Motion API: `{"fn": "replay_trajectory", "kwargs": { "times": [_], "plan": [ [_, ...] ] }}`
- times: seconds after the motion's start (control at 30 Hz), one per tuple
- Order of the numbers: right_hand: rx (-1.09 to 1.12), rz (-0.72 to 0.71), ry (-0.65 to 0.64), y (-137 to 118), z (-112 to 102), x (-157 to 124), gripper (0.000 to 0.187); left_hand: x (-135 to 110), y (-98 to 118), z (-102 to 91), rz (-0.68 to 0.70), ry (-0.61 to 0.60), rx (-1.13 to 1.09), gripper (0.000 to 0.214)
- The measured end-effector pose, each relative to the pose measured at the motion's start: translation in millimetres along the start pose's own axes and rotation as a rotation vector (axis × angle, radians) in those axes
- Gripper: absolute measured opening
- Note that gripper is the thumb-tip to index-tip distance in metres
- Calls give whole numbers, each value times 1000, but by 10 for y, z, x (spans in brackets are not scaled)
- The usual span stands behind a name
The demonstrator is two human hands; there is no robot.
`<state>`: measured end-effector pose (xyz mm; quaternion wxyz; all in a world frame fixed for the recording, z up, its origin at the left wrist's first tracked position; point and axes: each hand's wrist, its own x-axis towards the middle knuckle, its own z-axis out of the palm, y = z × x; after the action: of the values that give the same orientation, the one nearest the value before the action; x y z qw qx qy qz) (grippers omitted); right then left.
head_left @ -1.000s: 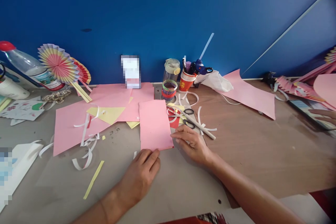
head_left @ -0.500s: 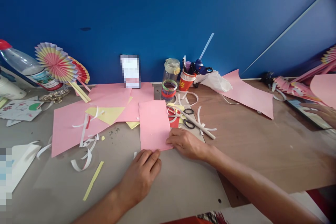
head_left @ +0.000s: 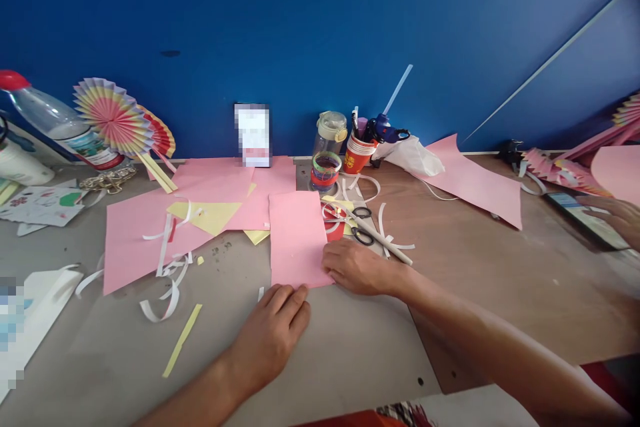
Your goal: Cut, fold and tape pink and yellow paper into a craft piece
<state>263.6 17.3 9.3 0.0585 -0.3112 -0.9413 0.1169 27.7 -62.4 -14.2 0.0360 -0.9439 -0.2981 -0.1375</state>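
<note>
A folded pink paper sheet lies flat on the grey table top in front of me. My left hand rests flat, fingers together and stretched, with its fingertips touching the sheet's near edge. My right hand lies palm down on the sheet's lower right corner, fingers pressed against the paper. Neither hand grips anything.
Scissors and a white stick lie just beyond my right hand. Larger pink sheets, yellow paper and white strips litter the left. A jar, pen cup, paper fans and bottle line the blue wall. Another person's hand touches a tablet.
My right hand slid left along the pink sheet's lower edge onto its corner. My left hand stayed put. The other person's hand moved over the tablet.
</note>
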Motion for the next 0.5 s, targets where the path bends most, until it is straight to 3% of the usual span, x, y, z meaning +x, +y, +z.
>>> {"fn": "replay_trajectory", "kwargs": {
  "times": [0.23, 0.33, 0.5],
  "plan": [
    [-297, 593, 273, 205, -240, -235, 16, -30, 1, 19, -8, 18, 10, 30],
    [-265, 577, 311, 85, -229, -79, 17, -37, 2, 44, -10, 22, 18, 28],
    [-60, 334, 126, -259, -40, 439, 13, -28, 2, 53, -1, 10, 8, 28]
  ]
}}
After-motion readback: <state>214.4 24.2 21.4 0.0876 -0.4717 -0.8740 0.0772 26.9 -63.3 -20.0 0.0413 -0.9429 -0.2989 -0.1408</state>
